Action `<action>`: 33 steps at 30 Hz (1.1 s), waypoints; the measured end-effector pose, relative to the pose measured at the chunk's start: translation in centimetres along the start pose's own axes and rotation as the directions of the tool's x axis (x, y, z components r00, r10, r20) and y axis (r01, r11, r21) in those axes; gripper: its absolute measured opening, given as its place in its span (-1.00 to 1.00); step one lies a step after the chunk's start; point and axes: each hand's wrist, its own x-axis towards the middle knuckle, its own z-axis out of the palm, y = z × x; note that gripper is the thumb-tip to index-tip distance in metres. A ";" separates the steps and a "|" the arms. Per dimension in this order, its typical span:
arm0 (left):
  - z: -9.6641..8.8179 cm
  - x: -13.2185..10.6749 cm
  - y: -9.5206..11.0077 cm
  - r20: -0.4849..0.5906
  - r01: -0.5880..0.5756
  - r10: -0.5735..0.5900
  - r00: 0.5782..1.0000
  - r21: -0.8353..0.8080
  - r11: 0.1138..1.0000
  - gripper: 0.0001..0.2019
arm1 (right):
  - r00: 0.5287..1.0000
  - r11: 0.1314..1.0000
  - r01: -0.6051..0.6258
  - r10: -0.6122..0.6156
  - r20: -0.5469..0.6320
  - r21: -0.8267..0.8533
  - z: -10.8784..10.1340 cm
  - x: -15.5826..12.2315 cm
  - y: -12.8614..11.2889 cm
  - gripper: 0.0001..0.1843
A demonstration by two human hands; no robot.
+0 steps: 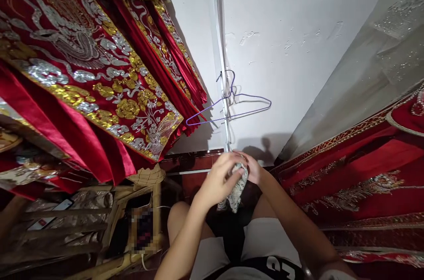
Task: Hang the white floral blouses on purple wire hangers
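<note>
In front of my knees both hands meet at a bunched, pale grey-green patterned cloth [236,191]. My left hand [221,179] is closed around its upper part, thumb across the front. My right hand [252,168] grips the cloth's top from the far side, its fingers partly covered by the left hand. The cloth's lower end hangs loose and wrinkled. Just beyond the hands, an empty purple hanger [249,115] hangs on a white upright pole [218,19] against the wall.
Red robes with gold and silver embroidery [127,107] hang at the left. Red embroidered garments [364,174] and a sheer white one [400,37] hang at the right. A bamboo seat [66,218] stands lower left, with a phone [62,205] and a blurred-out device [144,229].
</note>
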 end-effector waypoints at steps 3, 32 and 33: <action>-3.0 -0.1 -1.9 -0.143 0.069 -0.063 0.988 0.038 0.997 -0.57 | 0.990 0.991 -0.129 0.130 0.054 -0.024 1.4 -0.1 -1.3 -0.69; -10.3 -4.9 -8.2 0.103 0.430 -0.594 0.798 0.593 0.681 -0.75 | 0.841 0.138 0.164 -0.537 0.066 -0.977 -3.9 7.1 -10.8 -0.38; -10.5 -5.1 -8.3 0.100 0.439 -0.611 0.785 0.606 0.663 -0.76 | 0.851 0.123 0.140 -0.522 0.056 -0.982 -4.6 7.3 -10.5 -0.41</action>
